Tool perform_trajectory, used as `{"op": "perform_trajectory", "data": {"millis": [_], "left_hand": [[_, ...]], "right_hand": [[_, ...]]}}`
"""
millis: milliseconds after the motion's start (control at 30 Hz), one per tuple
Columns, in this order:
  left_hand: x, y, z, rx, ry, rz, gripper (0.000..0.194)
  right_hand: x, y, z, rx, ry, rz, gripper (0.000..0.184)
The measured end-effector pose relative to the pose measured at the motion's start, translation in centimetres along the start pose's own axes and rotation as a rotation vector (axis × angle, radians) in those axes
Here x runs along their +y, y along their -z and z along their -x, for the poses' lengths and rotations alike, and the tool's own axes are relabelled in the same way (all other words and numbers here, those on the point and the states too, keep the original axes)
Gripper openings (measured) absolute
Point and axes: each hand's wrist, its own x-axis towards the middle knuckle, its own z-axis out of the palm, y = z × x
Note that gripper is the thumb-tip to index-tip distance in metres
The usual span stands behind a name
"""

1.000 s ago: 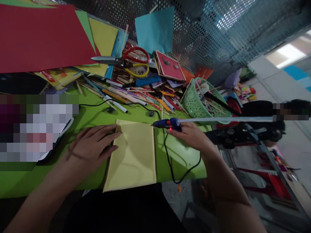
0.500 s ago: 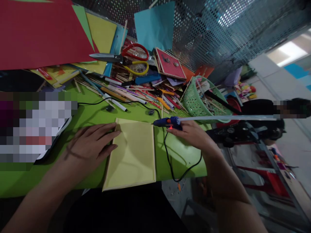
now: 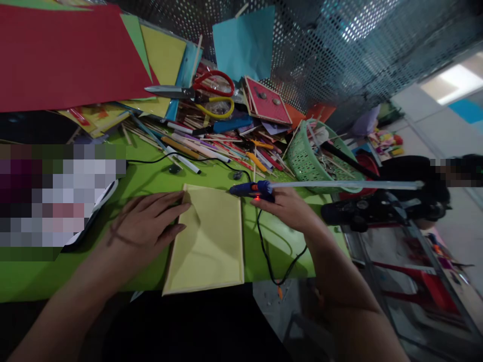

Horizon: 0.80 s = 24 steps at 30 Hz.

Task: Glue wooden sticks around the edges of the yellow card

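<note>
A yellow rectangular panel (image 3: 211, 241) with thin stick edging lies at the front edge of the green table (image 3: 149, 271). Flat on its left edge rests my left hand (image 3: 153, 218), fingers stretched out and holding nothing. My right hand (image 3: 287, 203) is wrapped round a blue glue gun (image 3: 260, 189) with a lit red light. A long translucent glue stick (image 3: 347, 185) sticks out of its back end. The gun's nozzle is over the panel's top edge near the right corner; whether it touches cannot be made out. Its black cord (image 3: 264, 256) loops down beside the panel.
Behind the panel lie scattered pens and sticks (image 3: 211, 146), scissors (image 3: 196, 93) with red and yellow handles, and a small red framed board (image 3: 268, 103). A green basket (image 3: 311, 158) stands at the right. Red paper (image 3: 68, 60) fills the back left. Another person (image 3: 411, 176) is at far right.
My right hand has moved the glue gun slightly left, so its nozzle has gone from the panel's top right corner inward along the top edge. The left hand stays on the panel.
</note>
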Motion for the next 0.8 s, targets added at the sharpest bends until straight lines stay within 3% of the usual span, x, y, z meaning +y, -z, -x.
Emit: {"op": "perform_trajectory", "data": {"millis": [800], "left_hand": [[0.18,0.02,-0.13,-0.023,0.006,0.007,0.036]], "right_hand": [[-0.78,-0.62,-0.67,0.034,0.045,-0.105,0.040]]}}
